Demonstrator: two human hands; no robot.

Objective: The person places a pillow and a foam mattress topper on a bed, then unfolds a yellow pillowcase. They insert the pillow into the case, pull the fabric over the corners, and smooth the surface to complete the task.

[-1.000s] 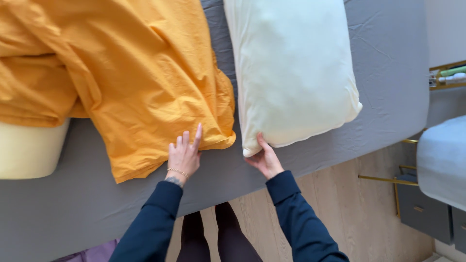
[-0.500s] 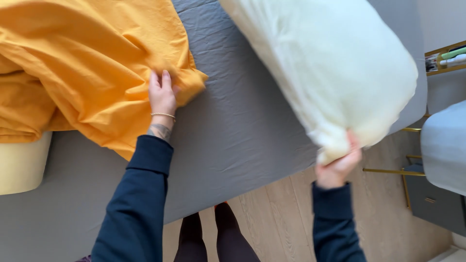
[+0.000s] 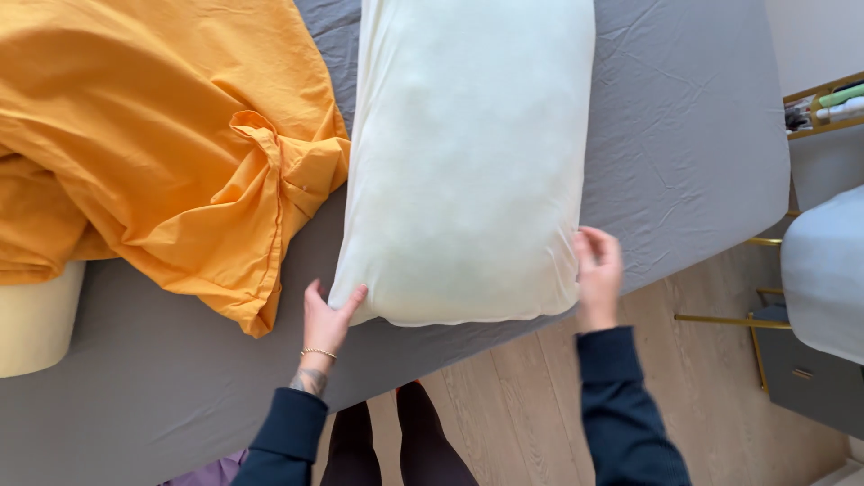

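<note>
On the near part of the bed [image 3: 684, 135], which is covered by a grey sheet, a cream pillow [image 3: 468, 162] lies lengthwise, running from the near edge toward the far side. At its near left corner the left hand [image 3: 326, 322] touches the pillow: its fingers [image 3: 353, 300] are spread and only slightly curled, pressed against the corner rather than closed around it. At the near right corner the right hand [image 3: 597, 274] rests against the pillow's side edge, fingers [image 3: 589, 245] loosely bent and touching the fabric; the hand is a little blurred, so I cannot tell whether it pinches the cloth or only lies on it. Left of the pillow and just touching its far left edge, a crumpled orange cover [image 3: 153, 153] is heaped on the sheet. A second cream pillow [image 3: 31, 315] peeks out under it at far left.
</note>
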